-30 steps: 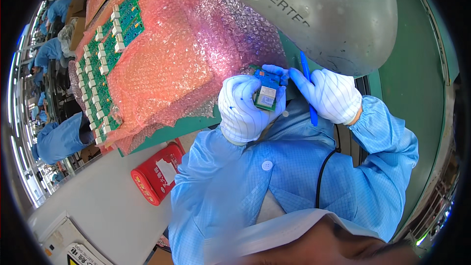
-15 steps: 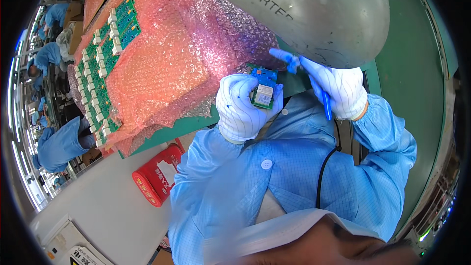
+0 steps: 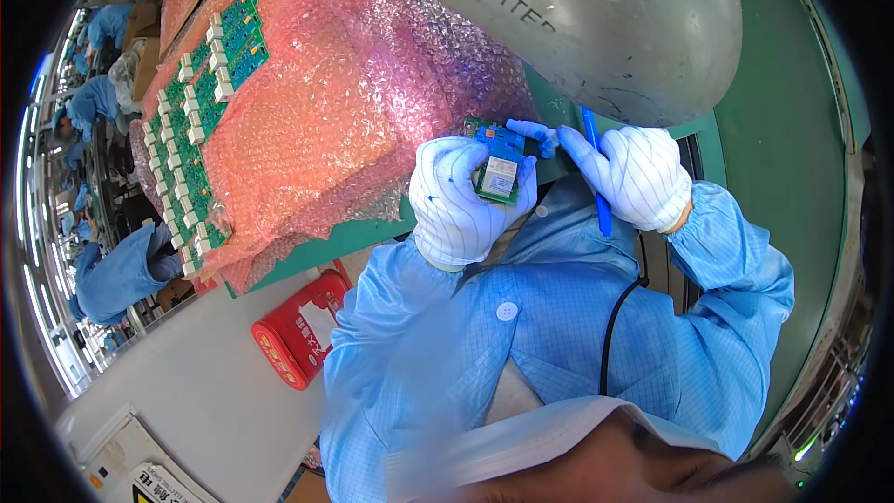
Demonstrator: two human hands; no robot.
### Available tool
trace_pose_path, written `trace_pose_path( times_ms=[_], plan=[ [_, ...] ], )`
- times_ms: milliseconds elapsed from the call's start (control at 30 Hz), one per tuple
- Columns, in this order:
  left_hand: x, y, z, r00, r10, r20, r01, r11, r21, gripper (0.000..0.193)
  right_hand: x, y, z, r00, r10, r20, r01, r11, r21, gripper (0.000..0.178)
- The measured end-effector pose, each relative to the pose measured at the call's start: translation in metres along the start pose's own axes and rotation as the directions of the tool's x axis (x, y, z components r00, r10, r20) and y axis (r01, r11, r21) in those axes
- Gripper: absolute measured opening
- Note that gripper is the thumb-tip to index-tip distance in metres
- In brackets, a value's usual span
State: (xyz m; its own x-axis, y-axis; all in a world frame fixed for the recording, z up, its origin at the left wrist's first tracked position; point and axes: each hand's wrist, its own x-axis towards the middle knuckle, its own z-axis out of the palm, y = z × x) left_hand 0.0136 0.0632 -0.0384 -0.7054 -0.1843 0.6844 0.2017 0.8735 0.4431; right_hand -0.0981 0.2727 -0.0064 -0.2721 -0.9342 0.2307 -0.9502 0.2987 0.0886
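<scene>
My left hand (image 3: 454,200), in a white striped glove, is closed round a small green and blue circuit board (image 3: 504,143) with a white label on it. My right hand (image 3: 643,172), gloved the same way, grips a blue pen (image 3: 603,216) that stands nearly upright across the palm side. Its index finger stretches left, and a blue covering (image 3: 531,129) on the fingertip reaches the board's upper right edge. Whether the tip touches the board I cannot tell. Both hands are below a large grey metal lamp-like housing (image 3: 596,28).
Pink bubble wrap (image 3: 307,121) covers the table at the left. Several green boards with white connectors (image 3: 191,144) lie in rows on it. A red container (image 3: 300,331) stands on the pale surface below. The green tabletop (image 3: 773,130) extends right. Other people in blue work at far left.
My right hand has come down a little, its covered fingertip now lower beside the board. The pen has swung more upright, its upper end now showing. My left hand and the board are nearly still.
</scene>
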Motion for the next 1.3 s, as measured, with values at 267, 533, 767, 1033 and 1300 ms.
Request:
trace_pose_path(
  times_ms=[267,533,767,1033,1300],
  plan=[
    [0.0,0.0,0.003,1.0,-0.007,-0.023,0.007,1.0,-0.002,0.062,0.003,-0.003,0.002,0.995,0.001,-0.097,-0.007,0.998,-0.066,0.049],
    [0.001,0.001,0.002,0.999,0.004,-0.031,-0.005,1.0,-0.016,0.06,0.013,0.001,0.001,0.988,0.058,-0.142,-0.059,0.998,-0.003,0.049],
    [-0.001,0.0,0.003,0.999,0.005,-0.033,-0.005,1.0,0.0,0.06,0.011,-0.005,0.005,0.993,-0.007,-0.115,0.003,1.0,-0.028,0.048],
    [0.003,0.001,0.0,1.0,-0.011,-0.013,0.011,1.0,-0.025,0.061,0.004,0.0,-0.002,0.994,-0.009,-0.108,0.003,0.999,-0.049,0.049],
    [-0.002,0.004,0.0,1.0,-0.011,-0.023,0.011,1.0,-0.011,0.061,0.002,-0.002,0.0,0.996,-0.016,-0.087,0.013,0.999,-0.04,0.047]
  ],
)
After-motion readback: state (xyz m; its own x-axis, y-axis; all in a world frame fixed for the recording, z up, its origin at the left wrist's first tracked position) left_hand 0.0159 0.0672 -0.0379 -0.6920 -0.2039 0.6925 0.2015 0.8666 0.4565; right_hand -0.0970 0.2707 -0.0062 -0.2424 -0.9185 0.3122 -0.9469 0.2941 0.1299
